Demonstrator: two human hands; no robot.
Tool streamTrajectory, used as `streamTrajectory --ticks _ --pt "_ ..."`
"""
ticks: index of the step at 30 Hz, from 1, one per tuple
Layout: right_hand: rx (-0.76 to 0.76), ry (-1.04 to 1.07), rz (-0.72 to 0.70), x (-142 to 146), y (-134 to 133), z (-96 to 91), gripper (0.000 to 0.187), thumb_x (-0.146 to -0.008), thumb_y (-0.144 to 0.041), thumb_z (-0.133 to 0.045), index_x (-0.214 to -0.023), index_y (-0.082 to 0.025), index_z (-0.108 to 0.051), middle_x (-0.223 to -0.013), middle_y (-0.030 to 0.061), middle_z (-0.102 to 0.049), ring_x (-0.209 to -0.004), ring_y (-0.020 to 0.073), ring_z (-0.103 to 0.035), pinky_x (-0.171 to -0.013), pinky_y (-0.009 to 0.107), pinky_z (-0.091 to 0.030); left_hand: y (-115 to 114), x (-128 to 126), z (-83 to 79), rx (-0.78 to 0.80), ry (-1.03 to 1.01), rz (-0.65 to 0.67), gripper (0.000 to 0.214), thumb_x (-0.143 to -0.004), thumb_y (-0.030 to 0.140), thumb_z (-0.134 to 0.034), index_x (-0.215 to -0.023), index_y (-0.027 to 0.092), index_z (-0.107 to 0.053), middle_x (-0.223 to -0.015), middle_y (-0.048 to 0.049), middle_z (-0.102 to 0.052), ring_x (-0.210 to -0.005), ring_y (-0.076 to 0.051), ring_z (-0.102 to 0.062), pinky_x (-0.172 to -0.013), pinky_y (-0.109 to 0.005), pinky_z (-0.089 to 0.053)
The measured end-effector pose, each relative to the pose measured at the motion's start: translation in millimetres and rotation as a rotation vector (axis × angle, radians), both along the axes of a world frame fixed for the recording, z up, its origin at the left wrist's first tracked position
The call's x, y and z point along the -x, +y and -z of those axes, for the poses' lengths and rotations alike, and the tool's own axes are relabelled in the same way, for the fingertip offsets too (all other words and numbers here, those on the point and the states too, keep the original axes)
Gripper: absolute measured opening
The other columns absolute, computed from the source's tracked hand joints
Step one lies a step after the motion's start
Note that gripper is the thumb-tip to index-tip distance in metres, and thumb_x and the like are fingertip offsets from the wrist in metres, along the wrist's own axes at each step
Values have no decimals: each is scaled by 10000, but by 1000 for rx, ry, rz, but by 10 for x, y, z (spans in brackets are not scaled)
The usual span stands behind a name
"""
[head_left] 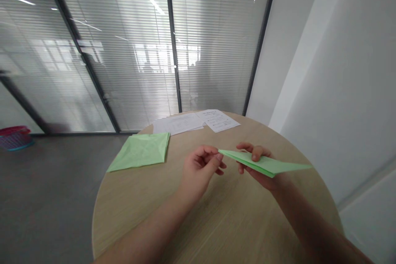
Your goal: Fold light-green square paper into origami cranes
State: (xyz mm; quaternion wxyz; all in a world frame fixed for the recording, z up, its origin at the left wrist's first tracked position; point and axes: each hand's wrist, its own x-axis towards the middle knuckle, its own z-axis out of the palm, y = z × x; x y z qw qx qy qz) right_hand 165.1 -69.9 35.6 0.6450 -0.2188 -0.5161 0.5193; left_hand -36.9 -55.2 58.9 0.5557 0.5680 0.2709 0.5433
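A folded sheet of light green paper is held above the table, its narrow point toward the left and its wider end to the right. My right hand grips it from beneath, thumb on top and fingers under and behind. At the narrow point, my left hand pinches the tip between thumb and index finger. The folds show as stacked layers along the near edge. Left of my hands, more green paper, flat and creased, lies at the table's left edge.
The round wooden table stands near a glass partition with blinds. White printed sheets lie at its far edge. A white wall rises close on the right. A red and blue basket sits on the floor at far left.
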Motion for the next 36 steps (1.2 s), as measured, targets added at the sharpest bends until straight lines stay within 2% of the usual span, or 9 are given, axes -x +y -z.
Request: streamTrajectory --ticks 7,15,18,23,28,31,36 --pt "-11 -69 57 -24 23 52 473 -514 -663 -913 -627 -261 -690 -1105 81 -706 -842 257 -668 -568 350 -582 50 -4 20 58 -49 6 386 -712 476 -836 -818 175 -617 -643 11 -662 -578 -159 -686 -461 -228 -549" --pt "-34 -141 28 -70 16 132 363 -681 -622 -850 -725 -279 -741 -1193 75 -696 -739 231 -704 -598 367 -584 69 -6 6 72 -98 -15 333 -730 391 -821 -859 184 -595 -703 1 -704 -639 -167 -721 -527 -232 -572" --pt "-3 -138 23 -65 21 158 345 -687 -603 -856 -737 -282 -740 -1196 64 -696 -712 214 -700 -621 383 -601 103 -4 26 112 -100 -4 317 -729 394 -815 -837 176 -611 -698 -10 -704 -652 -173 -724 -544 -240 -575" --pt "-6 -126 13 -63 40 192 326 -699 -586 -858 -751 -282 -751 -1175 61 -701 -790 232 -713 -655 389 -624 147 -1 36 194 -152 39 318 -695 362 -833 -849 171 -631 -694 -8 -697 -638 -157 -705 -552 -237 -571" --pt "-29 -103 -6 -6 50 168 273 -727 -521 -867 -800 -281 -761 -1160 61 -711 -833 236 -728 -671 386 -621 170 7 14 212 -201 33 303 -666 302 -837 -830 183 -612 -691 22 -660 -596 -118 -651 -499 -203 -531" --pt "0 -78 -1 48 71 147 259 -704 -447 -903 -809 -269 -745 -1092 51 -745 -785 221 -733 -637 366 -608 191 20 2 202 -204 21 281 -664 281 -825 -826 187 -615 -676 33 -637 -578 -107 -619 -471 -190 -500" --pt "140 -39 138 84 138 174 329 -708 -469 -891 -865 -234 -722 -783 30 -738 -708 220 -717 -563 331 -580 241 37 11 110 -152 -71 225 -674 256 -797 -804 184 -628 -680 28 -641 -560 -96 -574 -463 -185 -460"
